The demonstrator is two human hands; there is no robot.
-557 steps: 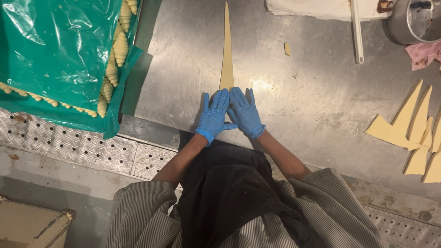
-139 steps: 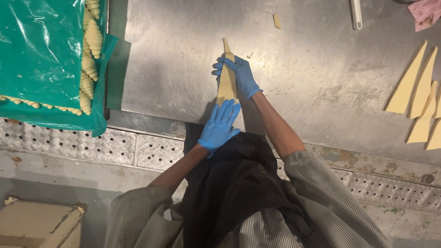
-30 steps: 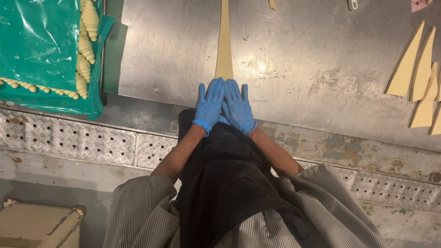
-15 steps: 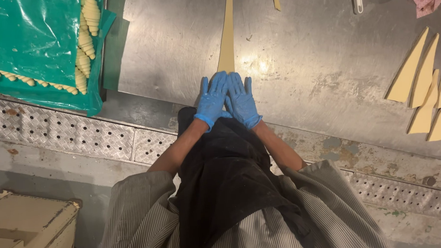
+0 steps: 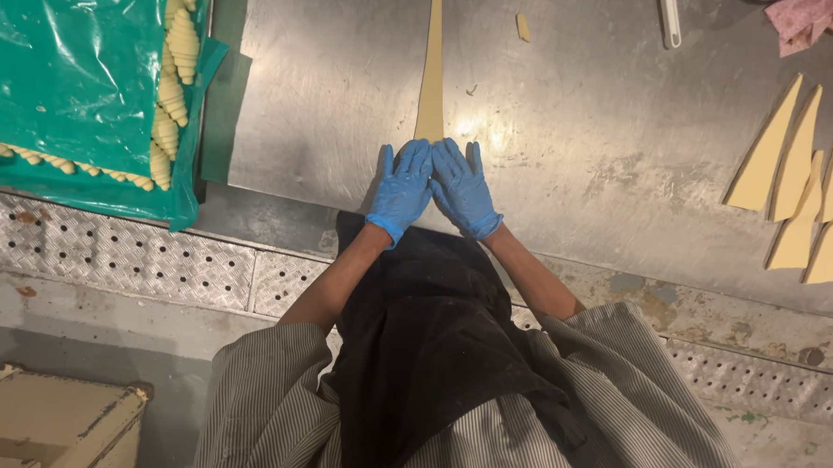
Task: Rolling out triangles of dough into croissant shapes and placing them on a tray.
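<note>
Both hands in blue gloves lie flat, side by side, on wide near end of a long dough strip (image 5: 431, 84) on the steel table (image 5: 601, 160). Left hand (image 5: 401, 190) & right hand (image 5: 463, 187): fingers straight, slightly fanned, index fingers touching over the strip, palms down, nothing pinched. Strip runs straight away from hands, tapering toward far edge. Left of strip: green plastic sheet (image 5: 63, 81) over rolled croissants (image 5: 172, 95). Well right of strip: cut dough triangles (image 5: 799, 199). Small dough scrap (image 5: 523, 26) just right of strip's far part
</note>
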